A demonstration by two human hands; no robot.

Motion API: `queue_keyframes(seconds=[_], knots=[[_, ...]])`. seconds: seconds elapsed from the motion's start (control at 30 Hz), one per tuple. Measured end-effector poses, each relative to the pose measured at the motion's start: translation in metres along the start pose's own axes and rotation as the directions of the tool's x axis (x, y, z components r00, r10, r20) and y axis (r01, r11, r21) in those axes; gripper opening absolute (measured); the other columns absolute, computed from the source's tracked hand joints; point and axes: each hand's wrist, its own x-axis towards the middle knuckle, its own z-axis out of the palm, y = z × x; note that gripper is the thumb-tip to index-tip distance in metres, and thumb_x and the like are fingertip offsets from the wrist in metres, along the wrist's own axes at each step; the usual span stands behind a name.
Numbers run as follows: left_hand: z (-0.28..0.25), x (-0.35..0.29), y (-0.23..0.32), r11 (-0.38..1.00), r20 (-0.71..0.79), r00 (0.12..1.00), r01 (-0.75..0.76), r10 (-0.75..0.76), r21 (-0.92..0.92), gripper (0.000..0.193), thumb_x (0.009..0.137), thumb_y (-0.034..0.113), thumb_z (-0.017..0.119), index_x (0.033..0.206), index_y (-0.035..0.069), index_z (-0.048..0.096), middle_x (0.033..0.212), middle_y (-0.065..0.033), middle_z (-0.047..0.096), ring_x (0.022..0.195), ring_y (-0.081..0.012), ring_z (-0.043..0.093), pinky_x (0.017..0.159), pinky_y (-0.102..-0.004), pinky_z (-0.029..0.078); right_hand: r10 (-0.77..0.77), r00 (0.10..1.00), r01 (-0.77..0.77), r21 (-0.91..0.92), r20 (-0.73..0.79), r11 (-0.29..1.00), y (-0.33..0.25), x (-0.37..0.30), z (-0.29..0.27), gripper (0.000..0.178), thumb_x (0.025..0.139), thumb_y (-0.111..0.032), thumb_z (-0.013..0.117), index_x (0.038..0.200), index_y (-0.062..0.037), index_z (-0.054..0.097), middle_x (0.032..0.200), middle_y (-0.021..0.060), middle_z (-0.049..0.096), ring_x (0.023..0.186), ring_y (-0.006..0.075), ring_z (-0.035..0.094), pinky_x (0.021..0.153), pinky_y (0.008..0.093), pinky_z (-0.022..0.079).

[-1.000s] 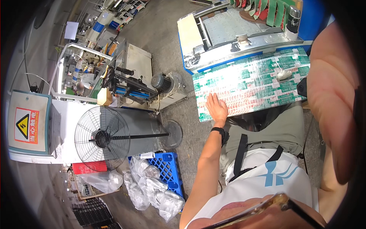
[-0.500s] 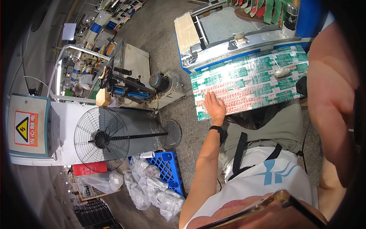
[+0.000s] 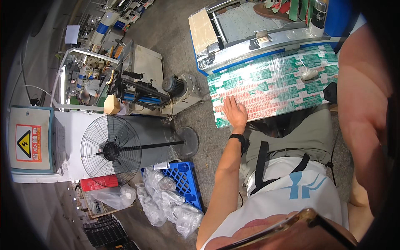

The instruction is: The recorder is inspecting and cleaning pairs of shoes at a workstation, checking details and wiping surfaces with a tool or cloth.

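My left hand (image 3: 235, 111) lies flat on the left part of a work board (image 3: 287, 93) covered in green, white and red printed sheeting under clear wrap. Its fingers are apart and hold nothing; a black watch is on the wrist. Farther right on the same board sits a small whitish lump (image 3: 309, 75), too unclear to name. My right arm (image 3: 361, 83) is raised along the right edge, and its hand is out of view.
Behind the board is a metal-framed machine (image 3: 266, 39) with red and green pieces and a dark cylinder. Leftward stand a motorised machine (image 3: 175, 85), a floor fan (image 3: 111, 151) and an electrical cabinet (image 3: 31, 139). Clear plastic bags (image 3: 160, 196) lie on a blue pallet (image 3: 182, 181).
The view has shifted slightly. My left hand stays on the board in nearly the same spot, its fingers a little more spread.
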Motion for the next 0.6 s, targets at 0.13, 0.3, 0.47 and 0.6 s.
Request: queue_keyframes(seconds=[0.13, 0.3, 0.47, 0.6], knots=[[-0.001, 0.001, 0.001, 0.999, 0.044, 0.998, 0.035, -0.035, -0.008, 0.057, 0.103, 0.021, 0.058, 0.157, 0.002, 0.050, 0.168, -0.0238, 0.041, 0.160, -0.0440, 0.031, 0.133, -0.0598, 0.018, 0.004, 1.000, -0.004, 0.004, -0.003, 1.000, 0.000, 0.000, -0.001, 0.058, 0.095, -0.024, 0.061, 0.141, 0.0122, 0.059, 0.145, 0.0268, 0.060, 0.125, 0.0352, 0.065, 0.114, 0.0483, 0.047], [-0.004, 0.000, 0.006, 0.999, 0.071, 0.997, 0.044, -0.043, -0.008, 0.059, 0.104, 0.023, 0.057, 0.158, 0.002, 0.050, 0.170, -0.0230, 0.040, 0.161, -0.0426, 0.030, 0.134, -0.0589, 0.017, -0.014, 1.000, 0.014, -0.012, -0.016, 1.000, 0.002, 0.003, -0.005, 0.058, 0.095, -0.023, 0.061, 0.141, 0.0123, 0.059, 0.145, 0.0269, 0.060, 0.125, 0.0352, 0.065, 0.114, 0.0484, 0.047], [-0.007, -0.003, 0.002, 0.997, 0.106, 0.992, 0.073, -0.072, -0.006, 0.059, 0.105, 0.025, 0.057, 0.159, 0.003, 0.049, 0.172, -0.0216, 0.038, 0.162, -0.0411, 0.028, 0.135, -0.0580, 0.016, -0.048, 0.999, 0.047, -0.041, -0.025, 0.998, 0.007, 0.008, -0.008, 0.058, 0.095, -0.023, 0.061, 0.141, 0.0124, 0.059, 0.144, 0.0270, 0.060, 0.125, 0.0353, 0.065, 0.114, 0.0486, 0.047], [0.000, -0.002, -0.011, 0.999, -0.042, 0.999, -0.031, 0.031, -0.009, 0.057, 0.104, 0.023, 0.058, 0.157, 0.002, 0.051, 0.169, -0.0230, 0.042, 0.160, -0.0427, 0.032, 0.134, -0.0582, 0.019, -0.028, 1.000, 0.028, -0.023, 0.004, 0.999, 0.004, 0.010, -0.015, 0.057, 0.095, -0.023, 0.061, 0.141, 0.0125, 0.059, 0.144, 0.0271, 0.060, 0.125, 0.0354, 0.065, 0.114, 0.0487, 0.048]])
